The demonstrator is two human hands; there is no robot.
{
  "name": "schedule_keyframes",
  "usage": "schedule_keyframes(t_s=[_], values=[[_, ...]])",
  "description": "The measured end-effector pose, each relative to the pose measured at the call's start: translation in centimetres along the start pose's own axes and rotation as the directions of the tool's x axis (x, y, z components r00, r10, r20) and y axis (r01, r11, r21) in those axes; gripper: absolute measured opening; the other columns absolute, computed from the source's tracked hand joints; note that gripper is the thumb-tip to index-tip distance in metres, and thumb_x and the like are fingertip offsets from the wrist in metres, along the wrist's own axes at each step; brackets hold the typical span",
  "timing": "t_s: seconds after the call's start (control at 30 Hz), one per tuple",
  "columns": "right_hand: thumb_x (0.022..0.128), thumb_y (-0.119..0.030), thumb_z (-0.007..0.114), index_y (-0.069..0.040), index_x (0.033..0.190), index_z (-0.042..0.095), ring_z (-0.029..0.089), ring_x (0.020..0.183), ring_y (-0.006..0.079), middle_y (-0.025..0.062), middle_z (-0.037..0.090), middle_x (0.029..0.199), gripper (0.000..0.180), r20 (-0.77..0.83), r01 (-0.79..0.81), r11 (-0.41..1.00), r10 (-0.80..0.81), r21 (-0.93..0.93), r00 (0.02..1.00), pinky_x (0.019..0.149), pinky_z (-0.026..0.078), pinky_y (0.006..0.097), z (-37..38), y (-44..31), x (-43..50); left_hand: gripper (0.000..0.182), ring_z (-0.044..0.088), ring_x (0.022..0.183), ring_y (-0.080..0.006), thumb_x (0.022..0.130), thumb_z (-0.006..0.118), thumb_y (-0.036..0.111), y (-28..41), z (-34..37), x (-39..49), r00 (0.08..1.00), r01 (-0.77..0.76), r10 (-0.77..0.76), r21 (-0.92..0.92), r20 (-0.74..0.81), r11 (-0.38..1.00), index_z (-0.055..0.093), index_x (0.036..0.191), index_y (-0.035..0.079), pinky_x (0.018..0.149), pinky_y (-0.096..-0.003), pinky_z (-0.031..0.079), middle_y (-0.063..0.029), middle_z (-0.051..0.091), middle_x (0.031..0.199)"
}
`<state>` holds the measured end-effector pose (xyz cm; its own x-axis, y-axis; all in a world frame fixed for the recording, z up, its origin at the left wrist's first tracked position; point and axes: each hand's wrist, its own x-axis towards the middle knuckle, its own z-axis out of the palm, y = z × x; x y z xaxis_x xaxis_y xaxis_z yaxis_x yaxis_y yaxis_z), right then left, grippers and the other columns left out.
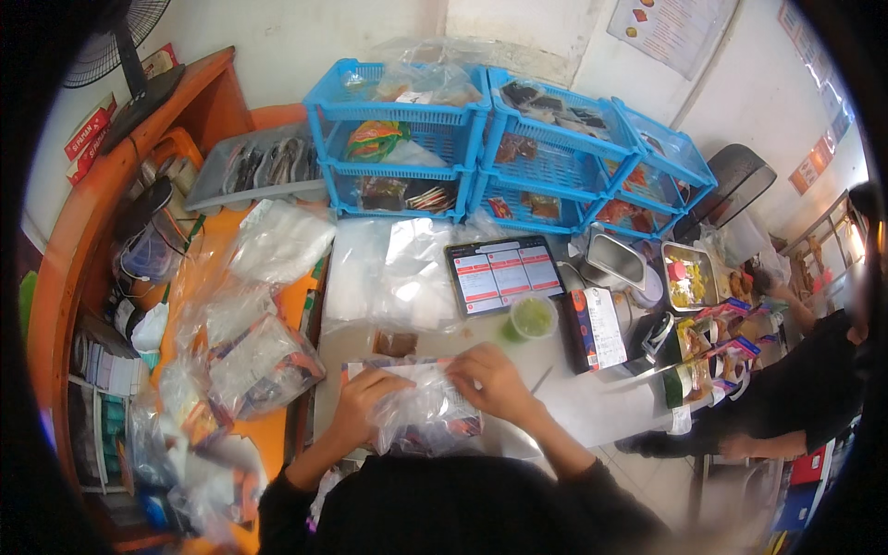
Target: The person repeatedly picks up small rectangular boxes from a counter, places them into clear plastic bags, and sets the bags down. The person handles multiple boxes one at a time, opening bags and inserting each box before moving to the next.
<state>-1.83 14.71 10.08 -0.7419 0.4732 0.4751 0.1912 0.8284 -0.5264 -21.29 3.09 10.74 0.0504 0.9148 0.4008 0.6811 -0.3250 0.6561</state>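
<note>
A printed box in a clear plastic bag (437, 423) lies at the table's near edge, in front of my body. My left hand (371, 402) grips the bag's plastic on its left side. My right hand (489, 381) pinches the plastic at the upper right, thumb and fingers together. Just beyond the box is a small brown sachet (395, 343). A clear cup of green contents (533, 318) stands beyond my right hand, beside a tablet (506, 274) with a lit screen. Clear plastic bags (388, 277) lie flat left of the tablet.
Blue stacked baskets (395, 111) with packets line the back. A dark box with a paper slip (603, 329), a metal container (614, 257) and a tray of yellow pieces (687, 277) stand right. Bagged boxes (263, 368) lie left. Another person (784, 381) is at the far right.
</note>
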Motion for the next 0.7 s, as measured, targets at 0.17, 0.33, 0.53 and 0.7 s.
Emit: schedule_keyframes(t_s=[0.17, 0.33, 0.53, 0.7], values=[[0.068, -0.002, 0.065, -0.003, 0.079, 0.058, 0.055, 0.070, 0.0257, 0.0086, 0.057, 0.077, 0.013, 0.100, 0.128, 0.992, -0.126, -0.015, 0.987, 0.061, 0.046, 0.0328, 0.4, -0.4, 1.4, 0.018, 0.055, 0.087, -0.0248, 0.067, 0.062, 0.012, 0.0, 0.3, -0.3, 0.999, 0.051, -0.051, -0.022, 0.011, 0.998, 0.064, 0.084, 0.008, 0.075, -0.0342, 0.041, -0.0094, 0.059, 0.096], [0.068, 0.003, 0.062, -0.002, 0.080, 0.058, 0.059, 0.074, 0.0197, 0.0095, 0.059, 0.079, 0.014, -0.108, -0.199, 0.932, 0.241, 0.303, 0.965, 0.064, 0.046, 0.0277, 0.4, -0.2, 1.9, 0.024, 0.052, 0.098, -0.0296, 0.064, 0.064, 0.006, 0.5, 0.5, -0.3, 0.983, -0.046, 0.064, 0.105, -0.174, 0.993, 0.064, 0.088, 0.008, 0.083, -0.0390, 0.042, -0.0159, 0.051, 0.110], [0.070, 0.002, 0.063, 0.000, 0.080, 0.058, 0.060, 0.079, 0.0163, 0.0109, 0.060, 0.086, 0.012, 0.338, -0.434, 0.635, 0.275, 0.639, 0.900, 0.067, 0.046, 0.0245, 1.6, -1.1, 1.6, 0.027, 0.057, 0.088, -0.0269, 0.062, 0.064, 0.006, 0.9, -0.1, 0.0, 0.997, -0.072, 0.072, 0.060, 0.006, 0.996, 0.062, 0.089, 0.006, 0.076, -0.0353, 0.045, -0.0108, 0.057, 0.097], [0.069, 0.000, 0.066, -0.002, 0.078, 0.060, 0.058, 0.077, 0.0192, 0.0095, 0.060, 0.084, 0.011, 0.157, -0.223, 0.878, 0.172, 0.423, 0.973, 0.066, 0.046, 0.0269, -0.4, -0.4, 0.6, 0.028, 0.057, 0.082, -0.0273, 0.061, 0.061, 0.002, 1.5, -1.1, 0.5, 0.991, -0.082, 0.071, 0.095, 0.110, 0.992, 0.059, 0.088, 0.004, 0.073, -0.0349, 0.046, -0.0092, 0.058, 0.088]])
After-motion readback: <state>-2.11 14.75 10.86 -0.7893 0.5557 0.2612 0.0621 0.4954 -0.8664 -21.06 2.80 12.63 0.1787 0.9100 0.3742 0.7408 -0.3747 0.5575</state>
